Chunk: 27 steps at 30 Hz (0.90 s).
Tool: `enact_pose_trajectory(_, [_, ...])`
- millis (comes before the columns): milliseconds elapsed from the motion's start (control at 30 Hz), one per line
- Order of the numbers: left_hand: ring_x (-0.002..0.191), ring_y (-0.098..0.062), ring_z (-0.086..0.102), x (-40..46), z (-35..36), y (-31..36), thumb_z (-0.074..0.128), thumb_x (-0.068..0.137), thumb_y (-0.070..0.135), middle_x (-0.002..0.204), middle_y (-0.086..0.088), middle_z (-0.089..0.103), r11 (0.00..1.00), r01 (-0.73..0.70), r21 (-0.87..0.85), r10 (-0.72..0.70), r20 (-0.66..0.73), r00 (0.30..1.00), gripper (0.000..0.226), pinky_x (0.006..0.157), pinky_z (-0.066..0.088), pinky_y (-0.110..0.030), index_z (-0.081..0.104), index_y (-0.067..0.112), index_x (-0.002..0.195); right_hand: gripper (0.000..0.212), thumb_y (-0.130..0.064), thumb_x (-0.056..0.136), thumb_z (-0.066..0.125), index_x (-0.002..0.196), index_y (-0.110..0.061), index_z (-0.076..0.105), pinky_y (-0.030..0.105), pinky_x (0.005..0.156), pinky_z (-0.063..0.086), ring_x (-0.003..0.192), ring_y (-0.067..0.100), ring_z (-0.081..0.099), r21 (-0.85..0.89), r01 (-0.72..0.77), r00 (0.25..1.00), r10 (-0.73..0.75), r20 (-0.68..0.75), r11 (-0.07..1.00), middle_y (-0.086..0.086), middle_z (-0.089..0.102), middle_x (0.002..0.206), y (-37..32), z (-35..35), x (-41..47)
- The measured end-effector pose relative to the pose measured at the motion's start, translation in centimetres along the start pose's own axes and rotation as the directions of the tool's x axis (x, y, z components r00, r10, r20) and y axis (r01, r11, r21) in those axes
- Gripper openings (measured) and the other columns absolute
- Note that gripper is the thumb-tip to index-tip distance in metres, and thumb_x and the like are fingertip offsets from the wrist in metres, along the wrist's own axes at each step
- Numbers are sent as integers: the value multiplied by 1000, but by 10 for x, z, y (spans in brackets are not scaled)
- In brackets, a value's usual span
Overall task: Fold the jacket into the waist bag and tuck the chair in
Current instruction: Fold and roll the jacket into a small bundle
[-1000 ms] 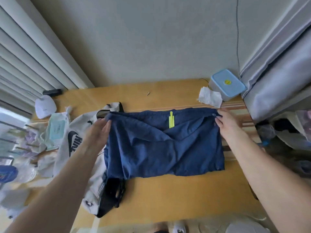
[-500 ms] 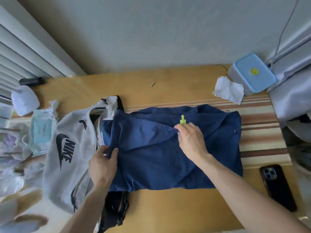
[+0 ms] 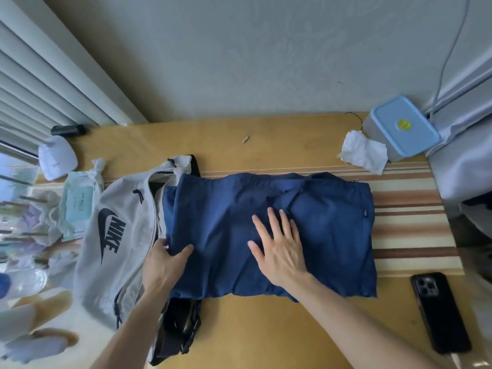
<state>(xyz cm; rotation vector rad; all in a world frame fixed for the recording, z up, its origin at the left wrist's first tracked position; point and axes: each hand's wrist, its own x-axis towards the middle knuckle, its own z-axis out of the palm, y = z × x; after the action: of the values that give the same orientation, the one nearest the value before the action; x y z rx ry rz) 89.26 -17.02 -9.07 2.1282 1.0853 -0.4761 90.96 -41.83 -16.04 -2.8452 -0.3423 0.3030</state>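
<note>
A dark blue jacket (image 3: 330,235) lies folded into a flat rectangle in the middle of the wooden table (image 3: 266,331). Its left edge overlaps a grey waist bag (image 3: 114,235) with a black logo, black straps and an unzipped top. My left hand (image 3: 163,265) pinches the jacket's left edge where it meets the bag. My right hand (image 3: 279,246) lies flat with spread fingers on the jacket's middle, pressing it down. No chair is in view.
A black phone (image 3: 439,312) lies at the table's right front. A blue-lidded box (image 3: 402,127) and a crumpled tissue (image 3: 363,151) sit at the back right. A wipes pack (image 3: 78,201), a white device (image 3: 57,157) and clutter fill the left side. A striped mat (image 3: 410,217) lies under the jacket.
My right hand moved from the jacket's far right corner to its middle and now lies flat, covering the yellow tab. My left hand slid down the left edge and grips it.
</note>
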Motion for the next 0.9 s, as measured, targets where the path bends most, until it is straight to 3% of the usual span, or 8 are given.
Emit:
enact_pose_trajectory(133, [90,-20,74,-15,-11,8,74,86,23,97,7,78,982,-109,-153,127,112,986,24,86,59,-49,65,38,102,74,-63,96,11,162,-31,5,55,126,8,157,33,-13,-28,55,965,-46,258,998,7,-12,171,18,20,18])
enact_pose_trajectory(267, [90,-15,73,-62,-12,51,71,89,17,95,5,77,905,-318,-282,380,205,902,25,83,58,-41,65,33,106,64,-51,105,32,162,-26,17,46,127,9,158,21,0,348,-44,973,-38,226,936,2,4,172,25,-9,24])
enact_pose_trajectory(400, [103,-11,65,-106,36,101,68,85,21,108,10,72,775,-600,-200,632,291,718,33,92,51,-32,60,27,117,42,-43,105,46,145,-31,51,37,120,35,140,7,47,904,-278,945,262,196,326,-8,53,151,50,-60,-6])
enact_pose_trajectory(500, [114,-9,62,-144,100,137,67,89,22,127,8,70,673,-718,-175,715,401,573,53,93,44,-14,54,26,140,39,-41,106,43,134,-22,62,38,103,51,116,18,68,948,-267,789,525,319,-175,3,70,129,90,-92,-44])
enact_pose_trajectory(567, [116,-10,63,-163,136,150,65,94,32,130,6,68,691,-678,-250,670,574,471,60,98,44,-14,45,26,150,42,-48,105,42,129,-23,66,38,97,53,115,22,69,937,-223,665,661,348,-269,5,73,123,119,-105,-72])
enact_pose_trajectory(700, [121,-9,58,-158,162,133,53,103,26,131,4,64,549,-793,-263,808,408,424,43,104,47,-33,53,22,145,47,-52,104,41,143,-29,51,42,108,44,134,21,53,937,-326,572,815,89,127,0,55,147,149,-102,-106])
enact_pose_trajectory(800, [139,-23,46,-111,166,99,52,101,15,145,-2,56,360,-925,120,925,86,371,39,113,40,-45,60,21,138,43,-41,106,42,146,-25,49,40,114,39,141,14,43,770,-284,748,635,-194,571,-3,47,154,142,-87,-100])
enact_pose_trajectory(900, [156,-30,20,-67,173,69,45,102,41,166,-7,30,216,-898,385,874,335,353,55,123,25,-49,41,27,154,49,-37,106,41,153,-23,42,39,124,23,156,24,20,352,-108,953,197,-228,930,6,29,166,136,-52,-79])
